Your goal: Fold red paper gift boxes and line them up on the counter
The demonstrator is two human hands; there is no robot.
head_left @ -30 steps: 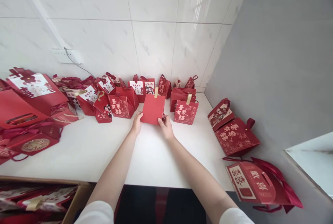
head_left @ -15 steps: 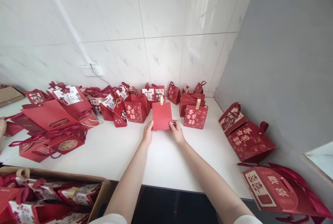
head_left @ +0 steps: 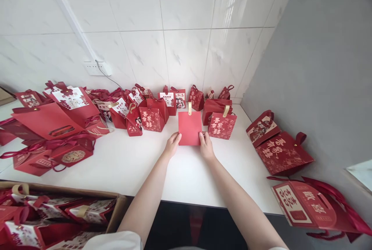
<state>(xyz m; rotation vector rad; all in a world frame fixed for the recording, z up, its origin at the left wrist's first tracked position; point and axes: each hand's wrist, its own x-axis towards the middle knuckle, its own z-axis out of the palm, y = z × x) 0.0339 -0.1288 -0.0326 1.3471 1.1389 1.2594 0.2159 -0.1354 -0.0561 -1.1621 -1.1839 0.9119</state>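
Note:
A plain red gift box with a gold strap loop at its top stands upright in the middle of the white table. My left hand grips its lower left edge, the fingers partly behind it. At the lower right edge my right hand holds it, thumb on the front face. Just right of it stands a patterned red gift box with pale lettering and a gold strap. To the left is another lettered red box, with a small triangular box beside it.
More red boxes crowd the table's left side and the tiled wall. A carton full of boxes is at lower left. At right, lettered boxes and a ribboned box lie near the grey wall. A socket strip has a cable.
The view has shifted slightly, so the surroundings sit a little differently in it. Both hands still hold the plain red box, which appears slightly further right and a bit larger.

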